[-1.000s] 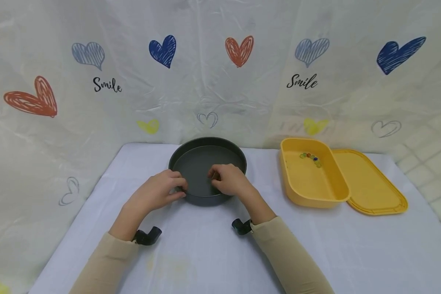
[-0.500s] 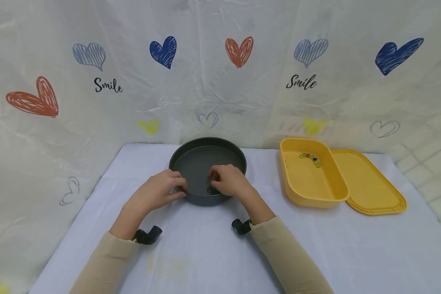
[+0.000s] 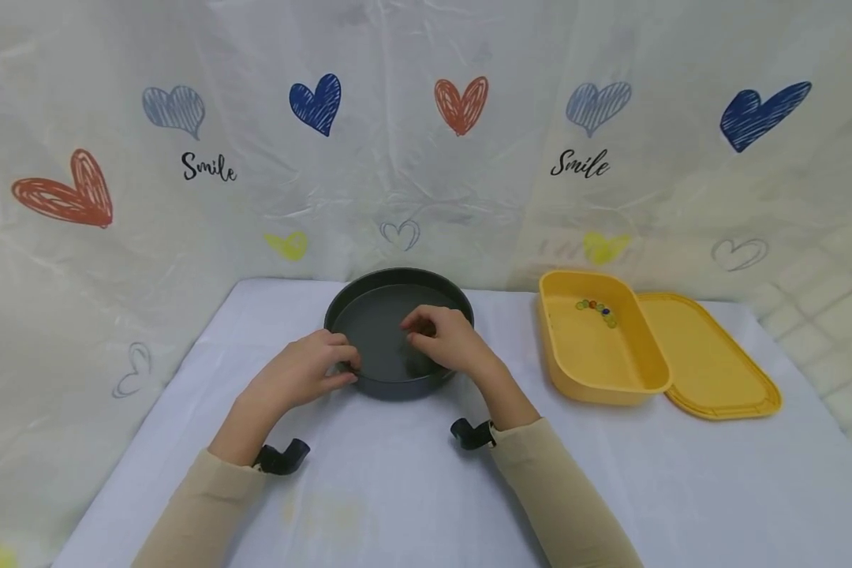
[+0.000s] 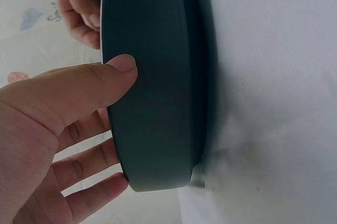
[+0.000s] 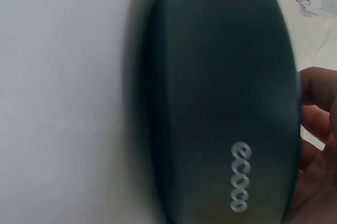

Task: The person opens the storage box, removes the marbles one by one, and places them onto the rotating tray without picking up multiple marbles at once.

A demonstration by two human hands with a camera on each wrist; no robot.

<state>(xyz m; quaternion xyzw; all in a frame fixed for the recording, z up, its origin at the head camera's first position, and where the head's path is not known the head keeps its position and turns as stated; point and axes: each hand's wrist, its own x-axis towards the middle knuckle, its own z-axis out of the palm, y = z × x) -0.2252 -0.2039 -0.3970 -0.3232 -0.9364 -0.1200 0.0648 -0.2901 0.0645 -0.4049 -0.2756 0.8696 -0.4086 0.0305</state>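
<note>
A shallow, round, dark pan (image 3: 369,323) sits on the white cloth. My left hand (image 3: 301,371) grips its near-left rim; in the left wrist view, the thumb (image 4: 118,77) presses the outer wall and the other fingers reach over the edge. My right hand (image 3: 447,339) hovers over the inside of the pan with bent fingers, thumb and forefinger close together. Whether something small is pinched there I cannot tell. In the right wrist view, the pan's wall (image 5: 221,87) with the lettering "ecoco" hides part of the fingers.
On the right stands a yellow container (image 3: 599,355) holding several small coloured glass beads (image 3: 596,308). A yellow lid (image 3: 717,355) lies partly behind it. A white sheet printed with hearts and "Smile" (image 3: 581,163) hangs behind the table.
My right hand has risen a little over the pan, and its thumb and forefinger show more clearly. The left hand keeps its place on the rim.
</note>
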